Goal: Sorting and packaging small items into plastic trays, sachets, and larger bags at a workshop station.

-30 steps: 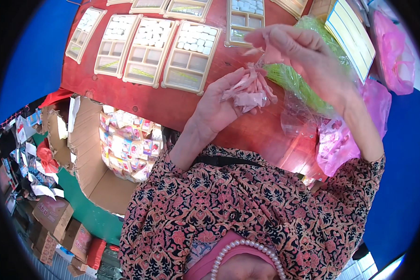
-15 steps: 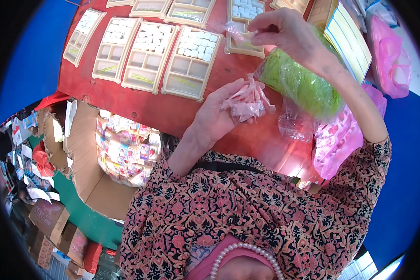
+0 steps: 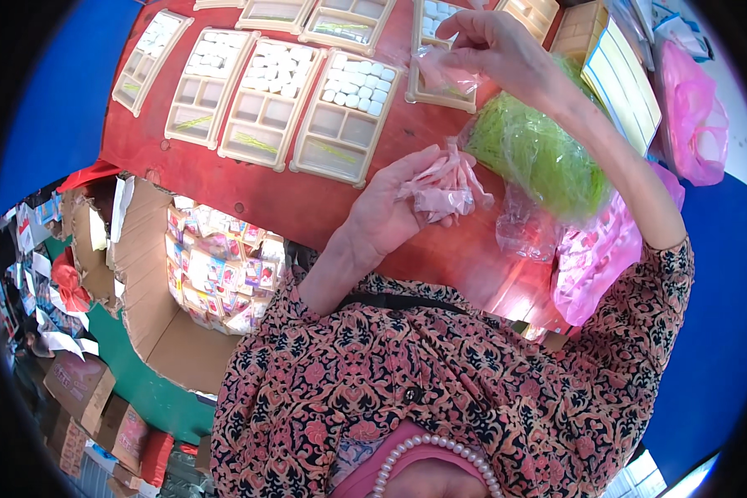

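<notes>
Pink packets (image 3: 441,189) are clasped in the left hand (image 3: 390,203) above the red table (image 3: 427,257), while another packet (image 3: 450,76) is seen by the right hand (image 3: 502,54) over a tray (image 3: 444,103), its grip being indeterminable.

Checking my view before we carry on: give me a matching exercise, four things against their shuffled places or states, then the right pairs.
Things:
1. Left hand
2. Right hand
3. Large green bundle
4. White pieces

Places or states:
A. In the trays
B. Pinching a thin pink piece
C. Wrapped in clear plastic
D. Cupping a pink bunch

Pairs: 1-D; 2-B; 3-C; 4-A
</notes>
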A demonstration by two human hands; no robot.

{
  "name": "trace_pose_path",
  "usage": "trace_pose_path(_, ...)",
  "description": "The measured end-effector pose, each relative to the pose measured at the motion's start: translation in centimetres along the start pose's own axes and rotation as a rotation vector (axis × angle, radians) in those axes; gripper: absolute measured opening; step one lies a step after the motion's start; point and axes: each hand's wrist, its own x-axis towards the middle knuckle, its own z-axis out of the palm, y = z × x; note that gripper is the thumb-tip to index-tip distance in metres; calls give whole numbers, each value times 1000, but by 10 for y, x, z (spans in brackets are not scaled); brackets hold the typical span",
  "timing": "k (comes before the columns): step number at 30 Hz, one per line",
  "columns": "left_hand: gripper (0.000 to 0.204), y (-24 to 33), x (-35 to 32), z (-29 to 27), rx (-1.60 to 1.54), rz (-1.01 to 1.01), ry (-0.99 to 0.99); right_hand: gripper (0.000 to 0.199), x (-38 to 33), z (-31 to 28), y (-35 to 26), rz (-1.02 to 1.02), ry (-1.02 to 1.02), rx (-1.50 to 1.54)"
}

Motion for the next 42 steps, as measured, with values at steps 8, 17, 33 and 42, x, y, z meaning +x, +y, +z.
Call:
trace_pose_path(8, 37, -4, 1, -2, 44, 33, 3, 7, 2, 5, -45, 271, -217, 424)
trace_pose_path(17, 41, -11, 7, -16, -95, 99, -151, 9, 6, 71, -44, -424, -94, -210)
trace_pose_path(33, 48, -5, 2, -11, -63, 28, -57, 25, 9, 16, -2, 77, 13, -453)
trace_pose_path(42, 39, 0, -1, -3, 28, 19, 40, 19, 16, -13, 12, 115, -278, -121)
